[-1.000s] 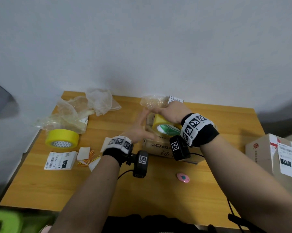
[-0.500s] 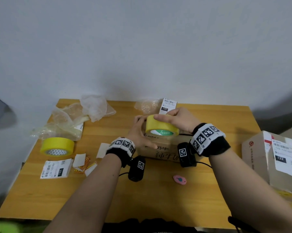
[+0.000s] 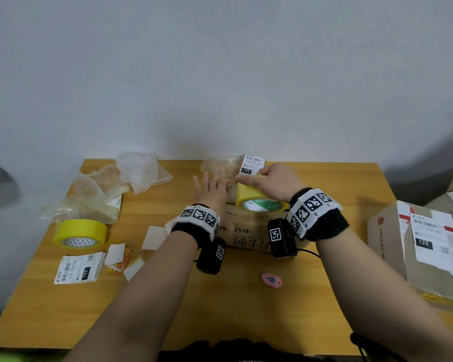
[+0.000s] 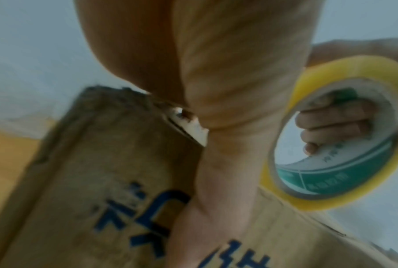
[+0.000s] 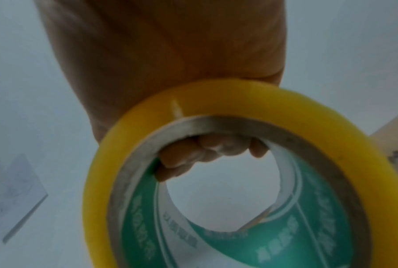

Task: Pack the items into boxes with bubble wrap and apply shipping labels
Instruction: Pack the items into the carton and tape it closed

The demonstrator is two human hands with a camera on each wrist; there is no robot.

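Progress, judged from layout: one cardboard box (image 3: 413, 254) at the right edge of the table (image 3: 246, 314) already carries a shipping label and red tape, so it looks finished. A second box (image 3: 249, 237), printed with blue characters, sits mid-table under both hands and appears closed; sealing seems to be the step in hand. It bears no label on the faces in view. Loose labels remain: one (image 3: 78, 267) at the left front, another (image 3: 254, 164) just behind the box. Bubble wrap (image 3: 217, 165) lies at the far edge, and crumpled plastic (image 3: 142, 169) at the far left. A spare yellow roll (image 3: 80, 232) and a small pink object (image 3: 271, 280) lie untouched. Right hand (image 3: 272, 180) holds the yellow tape roll (image 3: 259, 198) over the box top, core opening facing the person; the right wrist view shows fingers (image 5: 207, 150) curled through the core and the palm over the outer rim, a firm closed hold. Left hand (image 3: 211, 190) lies flat on the left part of the box top, fingers straight and spread, holding nothing, apparently pressing the flap down; the left wrist view shows the palm against the cardboard edge. Whether a strip of tape is already drawn onto the box cannot be told. Left to do, probably: tape, cut, label.
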